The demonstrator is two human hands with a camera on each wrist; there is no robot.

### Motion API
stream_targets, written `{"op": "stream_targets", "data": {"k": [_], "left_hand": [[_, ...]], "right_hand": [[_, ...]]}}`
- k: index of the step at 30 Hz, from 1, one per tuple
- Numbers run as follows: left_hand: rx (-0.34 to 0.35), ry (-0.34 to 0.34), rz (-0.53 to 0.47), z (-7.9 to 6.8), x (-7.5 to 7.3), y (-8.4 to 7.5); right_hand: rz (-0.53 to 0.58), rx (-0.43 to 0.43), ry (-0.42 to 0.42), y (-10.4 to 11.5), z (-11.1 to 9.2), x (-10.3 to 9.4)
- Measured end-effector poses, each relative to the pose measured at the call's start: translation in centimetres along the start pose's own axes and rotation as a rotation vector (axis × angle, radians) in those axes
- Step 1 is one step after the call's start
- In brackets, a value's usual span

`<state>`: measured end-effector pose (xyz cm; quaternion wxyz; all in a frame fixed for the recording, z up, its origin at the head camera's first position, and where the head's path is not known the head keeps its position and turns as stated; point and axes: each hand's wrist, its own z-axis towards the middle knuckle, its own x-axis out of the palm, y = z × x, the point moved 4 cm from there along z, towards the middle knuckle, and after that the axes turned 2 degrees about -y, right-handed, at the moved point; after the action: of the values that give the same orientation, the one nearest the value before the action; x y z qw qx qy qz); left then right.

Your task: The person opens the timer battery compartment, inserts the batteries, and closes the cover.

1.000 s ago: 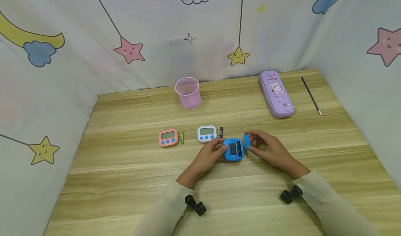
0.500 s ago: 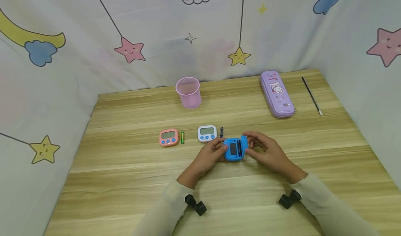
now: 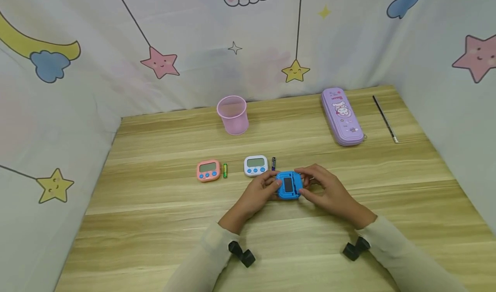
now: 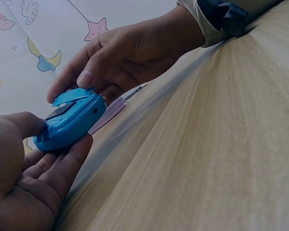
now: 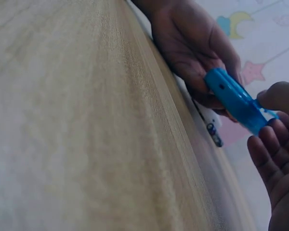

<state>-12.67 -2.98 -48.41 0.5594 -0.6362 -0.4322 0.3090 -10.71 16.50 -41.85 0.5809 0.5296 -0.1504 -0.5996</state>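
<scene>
A broad wooden desk with a pale, streaked grain (image 3: 155,223) carries everything. Over its middle, the person's left grip (image 3: 257,193) is closed round a blue, rounded-square plastic timer (image 3: 288,185), thumb pressed on its back and fingers underneath, so the back faces up. The right grip (image 3: 327,188) is narrowed to a pinch, thumb and index finger holding a thin blue plastic cover (image 4: 70,96) against the timer's outer side. In the left wrist view the cover sits tilted on the back, not flush.

The step in hand looks like fitting this cover over the battery bay; the next move probably calls for lining up its edge, then pressing it flat while the left grip steadies the body. A skewed edge could keep it from seating.

Near the left grip lie a white rounded timer with blue buttons (image 3: 255,163) and, farther left, an orange rounded timer (image 3: 208,170). Smallest are two slim cylindrical batteries: a dark blue one (image 3: 273,163) beside the white timer, a green one (image 3: 225,170) beside the orange.
</scene>
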Motion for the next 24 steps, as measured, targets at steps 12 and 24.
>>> {"op": "stream_targets", "data": {"k": [12, 24], "left_hand": [[0.003, 0.004, -0.02, -0.01, 0.01, 0.17], [0.01, 0.001, -0.015, 0.1, -0.04, 0.34]], "right_hand": [[0.0, 0.007, 0.012, 0.22, -0.07, 0.17], [0.01, 0.032, 0.026, 0.01, -0.1, 0.3]]}}
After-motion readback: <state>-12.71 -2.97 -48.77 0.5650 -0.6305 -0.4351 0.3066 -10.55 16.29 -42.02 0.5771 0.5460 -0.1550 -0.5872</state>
